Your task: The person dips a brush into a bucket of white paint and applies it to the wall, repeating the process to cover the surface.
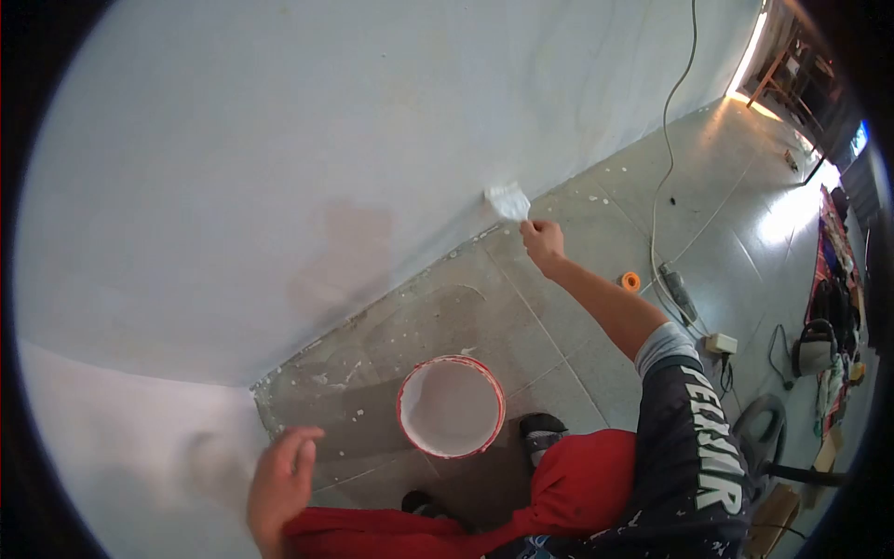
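Note:
My right hand [543, 244] is closed round the handle of a wide paint brush [508, 200], its white-coated head against the foot of the pale wall [279, 140]. At the lower left, my left hand [282, 473] is raised near the wall corner, fingers partly curled and thumb apart, with nothing visible in it. Between my hands, nearer my feet, a round bucket with a red rim [452, 407] stands on the tiled floor and holds whitish paint.
A roll of orange tape [630, 281] lies right of my forearm. A cable [655, 214] runs down the wall and over the floor to a grey power tool [678, 293] and a white box [721, 344]. Tools and cloths line the right side. White spots dot the floor.

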Demonstrator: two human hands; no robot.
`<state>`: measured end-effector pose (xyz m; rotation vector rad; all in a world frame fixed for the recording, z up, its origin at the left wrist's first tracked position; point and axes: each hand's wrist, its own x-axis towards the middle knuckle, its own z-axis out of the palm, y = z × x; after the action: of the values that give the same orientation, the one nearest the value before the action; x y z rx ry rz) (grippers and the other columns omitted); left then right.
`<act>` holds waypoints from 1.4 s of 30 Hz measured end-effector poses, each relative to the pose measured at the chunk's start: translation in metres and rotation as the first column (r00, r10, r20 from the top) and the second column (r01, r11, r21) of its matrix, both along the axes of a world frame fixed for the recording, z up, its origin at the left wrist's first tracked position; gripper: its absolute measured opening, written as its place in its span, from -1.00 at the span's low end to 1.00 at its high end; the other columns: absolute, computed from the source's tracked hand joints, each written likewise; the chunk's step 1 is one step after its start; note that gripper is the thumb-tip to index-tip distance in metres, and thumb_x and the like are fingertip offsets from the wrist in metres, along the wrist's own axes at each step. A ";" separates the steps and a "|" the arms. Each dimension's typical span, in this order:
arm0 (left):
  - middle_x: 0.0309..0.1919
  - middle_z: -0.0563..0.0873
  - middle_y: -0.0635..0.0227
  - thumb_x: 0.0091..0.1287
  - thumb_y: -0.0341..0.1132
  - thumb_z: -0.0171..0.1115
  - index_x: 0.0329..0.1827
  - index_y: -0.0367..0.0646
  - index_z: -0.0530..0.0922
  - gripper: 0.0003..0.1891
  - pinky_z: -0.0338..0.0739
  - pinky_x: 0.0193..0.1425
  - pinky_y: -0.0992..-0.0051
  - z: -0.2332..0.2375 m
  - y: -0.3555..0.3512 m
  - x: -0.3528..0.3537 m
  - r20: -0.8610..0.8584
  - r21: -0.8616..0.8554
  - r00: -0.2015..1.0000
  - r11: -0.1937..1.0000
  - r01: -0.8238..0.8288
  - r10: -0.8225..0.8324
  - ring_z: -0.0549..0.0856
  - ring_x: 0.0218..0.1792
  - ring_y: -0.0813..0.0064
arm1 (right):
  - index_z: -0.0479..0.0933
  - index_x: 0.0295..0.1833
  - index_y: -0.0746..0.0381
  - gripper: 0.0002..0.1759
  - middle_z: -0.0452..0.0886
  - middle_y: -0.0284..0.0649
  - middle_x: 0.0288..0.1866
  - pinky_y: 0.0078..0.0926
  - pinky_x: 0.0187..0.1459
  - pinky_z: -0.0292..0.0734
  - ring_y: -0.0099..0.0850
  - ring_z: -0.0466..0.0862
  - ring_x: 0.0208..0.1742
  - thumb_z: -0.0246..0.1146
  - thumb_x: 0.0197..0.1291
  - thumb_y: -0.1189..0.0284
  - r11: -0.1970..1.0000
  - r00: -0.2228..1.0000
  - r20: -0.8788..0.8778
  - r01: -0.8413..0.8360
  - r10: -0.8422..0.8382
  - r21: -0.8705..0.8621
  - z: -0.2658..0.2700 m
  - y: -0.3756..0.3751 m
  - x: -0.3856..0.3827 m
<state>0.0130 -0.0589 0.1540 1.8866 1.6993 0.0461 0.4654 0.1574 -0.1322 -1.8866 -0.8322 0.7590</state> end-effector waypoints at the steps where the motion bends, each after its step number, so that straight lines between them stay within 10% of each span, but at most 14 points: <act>1: 0.02 0.72 0.02 0.52 -0.08 0.06 0.16 -0.14 0.61 -0.62 0.51 0.18 0.23 0.000 -0.010 0.000 0.073 -0.029 0.996 0.998 -0.049 0.051 0.67 0.10 -0.01 | 0.63 -0.33 0.41 -0.58 0.67 0.04 -0.44 -0.16 -0.18 0.54 -0.17 0.70 -0.34 0.23 0.19 0.19 1.000 1.000 -0.015 0.003 -0.003 -0.003 -0.007 -0.003 0.003; 4: 0.10 0.71 0.07 0.55 -0.02 0.02 0.27 -0.09 0.58 -0.57 0.50 0.26 0.29 -0.024 -0.020 -0.020 -0.081 -0.433 0.989 0.890 -0.143 0.120 0.67 0.13 0.07 | 0.65 -0.31 0.41 -0.60 0.68 0.08 -0.41 -0.15 -0.12 0.56 -0.08 0.74 -0.26 0.25 0.17 0.20 0.981 0.998 -0.055 -0.042 0.032 -0.191 -0.015 -0.002 0.012; 6: 0.13 0.70 0.06 0.55 -0.01 0.01 0.31 -0.09 0.55 -0.55 0.49 0.27 0.28 -0.031 -0.012 -0.016 -0.211 -0.407 0.974 0.898 -0.167 0.085 0.66 0.17 0.07 | 0.63 -0.43 0.30 -0.66 0.56 -0.30 -0.59 -0.45 -0.62 0.37 -0.48 0.51 -0.64 0.27 0.20 0.22 0.994 0.991 0.095 -0.091 0.097 -0.068 0.000 0.019 0.025; 10: 0.14 0.70 0.00 0.55 0.00 0.00 0.38 -0.11 0.48 -0.50 0.50 0.29 0.24 -0.053 0.011 -0.016 -0.300 -0.175 0.953 0.984 -0.019 -0.035 0.66 0.21 0.06 | 0.61 -0.40 0.29 -0.66 0.47 -0.36 -0.62 -0.50 -0.66 0.22 -0.57 0.37 -0.67 0.29 0.25 0.23 0.996 0.996 -0.027 -0.082 0.081 -0.031 0.159 0.015 0.023; 16: 0.10 0.71 -0.03 0.52 -0.01 0.05 0.39 -0.14 0.47 -0.49 0.54 0.24 0.24 -0.081 0.036 -0.009 -0.282 -0.283 0.957 0.959 -0.020 -0.064 0.70 0.15 0.05 | 0.65 -0.30 0.31 -0.67 0.46 -0.44 -0.53 -0.66 -0.64 0.12 -0.71 0.33 -0.62 0.26 0.33 0.23 0.868 0.981 -0.124 -0.070 0.150 0.491 0.243 -0.002 0.029; 23: 0.07 0.73 0.00 0.52 0.01 0.06 0.39 -0.12 0.46 -0.48 0.55 0.22 0.23 -0.066 0.030 -0.011 -0.257 -0.271 0.966 0.961 -0.063 -0.009 0.71 0.12 0.05 | 0.65 -0.33 0.39 -0.62 0.49 -0.39 -0.59 -0.55 -0.49 0.32 -0.63 0.44 -0.54 0.24 0.26 0.24 0.872 0.935 -0.355 0.155 0.022 0.464 0.116 0.008 0.006; 32: 0.06 0.73 0.10 0.50 -0.01 0.09 0.38 -0.12 0.47 -0.49 0.56 0.21 0.23 -0.074 0.038 -0.017 -0.280 -0.328 0.959 0.936 -0.128 0.033 0.69 0.13 0.06 | 0.61 -0.33 0.48 -0.58 0.59 -0.11 -0.55 -0.30 -0.28 0.51 -0.41 0.57 -0.46 0.21 0.19 0.24 1.000 0.996 -0.088 0.007 -0.008 -0.003 -0.015 -0.010 0.009; 42: 0.07 0.73 0.06 0.50 -0.01 0.10 0.38 -0.12 0.46 -0.48 0.57 0.21 0.22 -0.078 0.040 -0.018 -0.276 -0.328 0.961 0.938 -0.107 0.013 0.70 0.12 0.05 | 0.62 -0.34 0.30 -0.70 0.47 -0.42 -0.57 -0.65 -0.65 0.17 -0.68 0.37 -0.64 0.27 0.30 0.27 0.943 0.961 -0.258 -0.011 0.102 0.332 0.166 -0.002 0.022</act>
<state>-0.0047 -0.0189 0.0756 1.6348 1.8053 -0.4745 0.4873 0.1552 0.0334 -1.4298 -0.7857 0.8370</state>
